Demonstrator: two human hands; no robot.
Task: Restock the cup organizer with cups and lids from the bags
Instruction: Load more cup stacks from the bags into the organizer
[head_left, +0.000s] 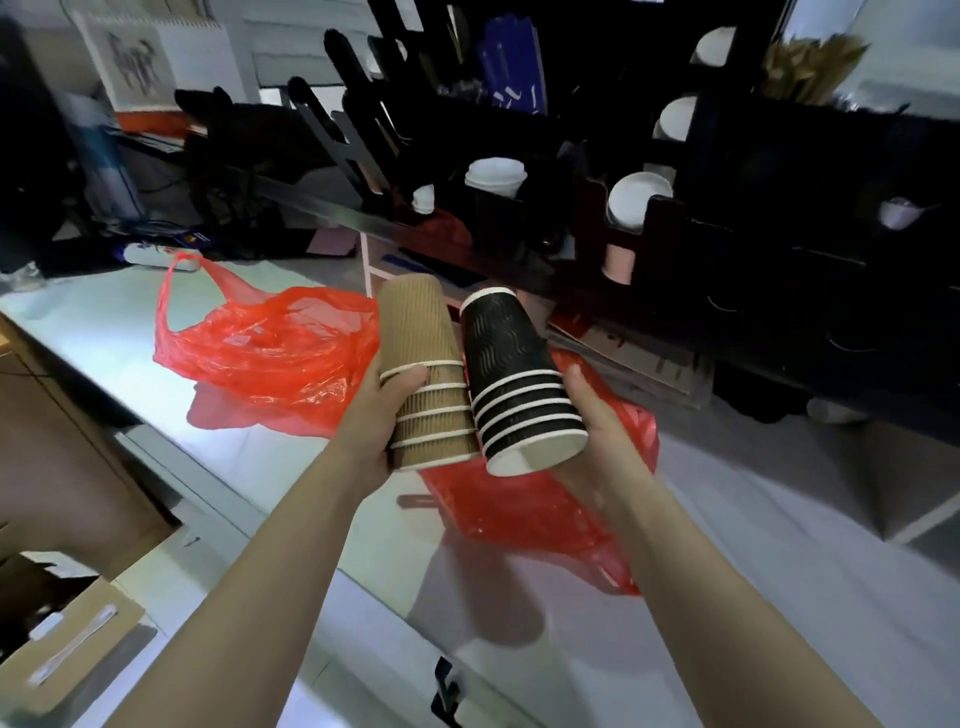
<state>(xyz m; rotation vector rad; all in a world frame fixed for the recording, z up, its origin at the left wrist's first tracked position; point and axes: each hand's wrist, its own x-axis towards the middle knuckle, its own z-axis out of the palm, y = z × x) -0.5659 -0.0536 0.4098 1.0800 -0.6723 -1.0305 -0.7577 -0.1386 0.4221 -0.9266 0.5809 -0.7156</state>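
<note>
The left hand (387, 415) gripped a brown cup stack (423, 379), the right hand (597, 415) a black cup stack (519, 379), above the red bags (270, 358) before the organizer (779, 218). Held only near their rims, the nested cups could have slipped apart.

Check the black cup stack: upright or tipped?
Tipped: black cup stack in right hand has its open mouth toward the camera, base pointing up.

Wide head-worn view, forward and down, close over hands (379, 421)
</note>
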